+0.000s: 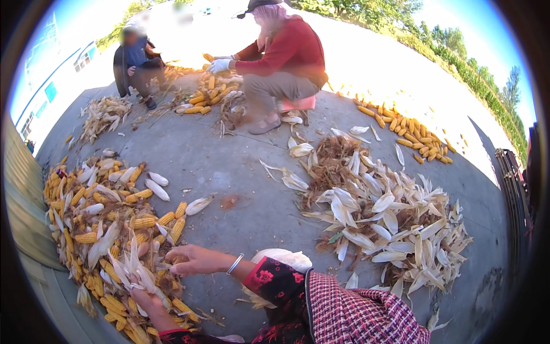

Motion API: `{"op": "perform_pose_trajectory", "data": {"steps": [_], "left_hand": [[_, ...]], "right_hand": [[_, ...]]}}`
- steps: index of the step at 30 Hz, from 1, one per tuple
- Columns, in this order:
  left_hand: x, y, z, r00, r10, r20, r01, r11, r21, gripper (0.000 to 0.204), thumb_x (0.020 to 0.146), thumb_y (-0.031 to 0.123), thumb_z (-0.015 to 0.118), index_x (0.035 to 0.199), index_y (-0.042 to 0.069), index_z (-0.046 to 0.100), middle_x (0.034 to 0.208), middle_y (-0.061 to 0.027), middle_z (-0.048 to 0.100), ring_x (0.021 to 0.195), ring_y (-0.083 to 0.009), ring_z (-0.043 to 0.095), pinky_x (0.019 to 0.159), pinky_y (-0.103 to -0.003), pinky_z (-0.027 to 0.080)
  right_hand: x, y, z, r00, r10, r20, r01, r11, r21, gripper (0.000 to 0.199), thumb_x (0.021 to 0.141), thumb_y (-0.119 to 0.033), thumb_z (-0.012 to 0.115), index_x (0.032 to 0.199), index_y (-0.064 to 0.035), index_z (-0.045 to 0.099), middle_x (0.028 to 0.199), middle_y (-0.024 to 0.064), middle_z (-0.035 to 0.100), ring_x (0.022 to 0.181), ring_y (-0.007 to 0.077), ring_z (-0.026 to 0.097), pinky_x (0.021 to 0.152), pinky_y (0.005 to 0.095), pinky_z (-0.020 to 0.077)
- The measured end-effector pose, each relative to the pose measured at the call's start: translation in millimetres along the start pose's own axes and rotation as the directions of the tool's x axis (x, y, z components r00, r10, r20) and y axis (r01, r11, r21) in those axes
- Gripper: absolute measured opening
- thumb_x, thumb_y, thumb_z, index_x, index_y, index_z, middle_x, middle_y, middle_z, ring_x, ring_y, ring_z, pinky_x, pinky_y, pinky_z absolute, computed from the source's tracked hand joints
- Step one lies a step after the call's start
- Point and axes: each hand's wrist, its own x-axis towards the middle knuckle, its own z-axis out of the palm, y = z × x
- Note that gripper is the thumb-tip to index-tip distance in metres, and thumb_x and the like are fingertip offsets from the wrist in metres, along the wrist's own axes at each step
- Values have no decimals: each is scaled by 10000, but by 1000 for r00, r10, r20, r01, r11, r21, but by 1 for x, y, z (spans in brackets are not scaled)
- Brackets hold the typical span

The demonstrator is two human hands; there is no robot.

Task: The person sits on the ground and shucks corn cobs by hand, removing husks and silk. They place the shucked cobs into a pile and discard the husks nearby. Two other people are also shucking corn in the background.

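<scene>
My left hand (146,299) sits low at the edge of a big pile of yellow corn ears (97,229) and grips an ear still wrapped in pale husk leaves (130,269). My right hand (192,259), a silver bracelet on its wrist, reaches across from my floral sleeve. Its fingers curl onto the husk leaves of that same ear. The ear itself is mostly hidden by husks and my hands.
A heap of stripped husks and silk (378,212) lies to my right on the concrete. A person in red with white gloves (281,57) sits husking at a second corn pile (209,92). Another person (134,63) crouches at far left. More ears (409,132) lie at the back right.
</scene>
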Motion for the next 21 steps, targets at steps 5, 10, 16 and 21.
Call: {"op": "perform_pose_trajectory", "data": {"steps": [5, 10, 16, 21], "left_hand": [[-1, -6, 11, 966, 260, 13, -242, 878, 414, 385, 954, 161, 600, 1270, -51, 541, 1181, -128, 619, 1037, -247, 604, 902, -384, 496], [-1, -15, 30, 879, 326, 349, -370, 1, 929, 285, 854, 180, 695, 1046, -28, 659, 1107, -212, 648, 928, -328, 648, 824, -404, 510], [-17, -18, 108, 877, 50, 479, -428, -373, 823, 343, 785, 272, 696, 1022, 24, 692, 914, -228, 679, 897, -417, 654, 807, -503, 508], [-202, -30, 302, 204, -336, 919, -583, 712, 390, 809, 804, 63, 695, 1494, 30, 273, 1467, -187, 388, 1307, -300, 479, 1018, -445, 473]], "right_hand": [[-7, 7, 19, 995, 21, 98, 37, 833, -552, 574, 870, -388, 664, 1258, 16, 540, 993, 195, 687, 935, 353, 664, 816, 422, 513], [-18, 16, 40, 962, 206, 181, 22, 600, -800, 322, 755, -225, 632, 964, 20, 638, 868, 229, 692, 839, 400, 678, 724, 490, 533], [-26, 26, 62, 917, 260, 301, 110, 562, -820, 315, 714, -242, 687, 944, -31, 726, 915, 171, 720, 903, 331, 699, 758, 439, 550], [-28, 19, 57, 908, 304, 288, 69, 570, -819, 302, 741, -217, 665, 968, -23, 710, 909, 165, 718, 893, 345, 696, 761, 438, 548]]}}
